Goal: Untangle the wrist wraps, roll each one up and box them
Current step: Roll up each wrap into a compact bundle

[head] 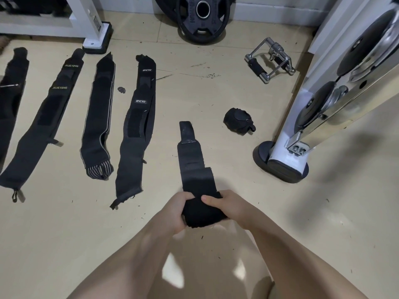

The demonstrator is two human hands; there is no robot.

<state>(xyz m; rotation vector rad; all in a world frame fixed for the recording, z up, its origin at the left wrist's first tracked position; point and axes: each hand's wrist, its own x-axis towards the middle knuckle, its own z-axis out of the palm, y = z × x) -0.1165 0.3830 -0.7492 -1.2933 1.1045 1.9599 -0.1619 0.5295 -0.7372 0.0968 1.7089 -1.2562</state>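
Note:
A black wrist wrap (191,160) lies lengthwise on the beige floor in front of me, its near end rolled into a thick bundle. My left hand (176,209) grips the roll from the left and my right hand (226,205) grips it from the right, thumb on top. One finished black roll (237,121) sits on the floor further right. Several flat wraps lie side by side at the left: one marked MCYO (136,130), one with grey edges (98,117), one marked XUEYING (43,126), and one at the frame's edge (10,93). No box is in view.
A white machine post with a black foot (285,160) and chrome pulleys stands at the right. A chrome cable handle (269,59) lies beyond the roll. A black weight plate (203,18) leans on the back wall. A white frame foot (97,37) stands at back left.

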